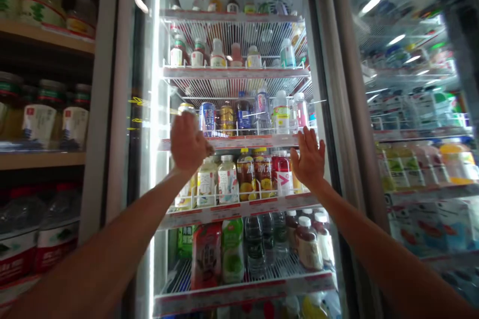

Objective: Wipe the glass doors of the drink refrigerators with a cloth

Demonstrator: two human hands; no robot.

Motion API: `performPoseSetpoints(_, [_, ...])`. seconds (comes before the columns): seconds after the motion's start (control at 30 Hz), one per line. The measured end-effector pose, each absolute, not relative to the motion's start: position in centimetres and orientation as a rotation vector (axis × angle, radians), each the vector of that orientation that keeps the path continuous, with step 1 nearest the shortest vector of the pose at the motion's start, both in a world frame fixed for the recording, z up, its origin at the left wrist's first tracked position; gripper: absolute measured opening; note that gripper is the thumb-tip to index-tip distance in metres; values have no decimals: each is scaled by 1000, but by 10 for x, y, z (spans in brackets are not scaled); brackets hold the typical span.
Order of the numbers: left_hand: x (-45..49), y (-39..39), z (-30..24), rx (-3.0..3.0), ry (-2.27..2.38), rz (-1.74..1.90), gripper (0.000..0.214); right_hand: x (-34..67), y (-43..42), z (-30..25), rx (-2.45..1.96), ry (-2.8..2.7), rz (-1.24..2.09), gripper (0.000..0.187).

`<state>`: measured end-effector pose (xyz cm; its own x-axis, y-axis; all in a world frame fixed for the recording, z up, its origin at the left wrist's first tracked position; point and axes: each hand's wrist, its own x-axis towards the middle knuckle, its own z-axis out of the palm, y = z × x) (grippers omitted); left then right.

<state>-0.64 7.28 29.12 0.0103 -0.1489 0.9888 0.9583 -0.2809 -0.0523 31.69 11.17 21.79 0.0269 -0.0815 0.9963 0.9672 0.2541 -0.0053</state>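
Note:
In front of a lit drinks cooler, both my arms reach forward with the palms turned away. My left hand [187,142] is raised before the left part of the middle shelves; it is slightly blurred, thumb out, holding nothing. My right hand [310,157], fingers spread, is also bare, in front of the right side. Whether either hand touches glass I cannot tell. Between them stand a blue can [207,118], a gold can [226,119], brown bottles with yellow caps [246,174] and a red drink bottle [282,174].
Wire shelves with price rails [239,210] cross the cooler. Lower down are a red pouch [206,254], a green pouch [232,251] and clear bottles [255,246]. A metal door frame [355,109] borders a second cooler on the right. Wooden shelves [41,160] with jars stand at left.

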Motion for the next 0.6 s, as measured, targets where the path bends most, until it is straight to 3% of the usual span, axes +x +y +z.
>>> performPoseSetpoints(0.13, [30, 75, 284, -1675, -697, -1020, 53, 315, 108, 229, -968, -1245, -1033, 53])
performPoseSetpoints(0.3, [1, 74, 306, -1270, -942, -1550, 60, 298, 107, 249, -966, -1223, -984, 53])
performPoseSetpoints(0.37, [11, 77, 307, -1223, -954, -1594, 60, 291, 109, 250, -953, -1241, -988, 53])
performPoseSetpoints(0.5, [49, 80, 294, -1563, -750, -1138, 55, 289, 112, 247, -929, -1243, -1001, 55])
performPoseSetpoints(0.6, [25, 73, 293, -1701, -667, -892, 53, 292, 112, 245, -921, -1253, -1005, 54])
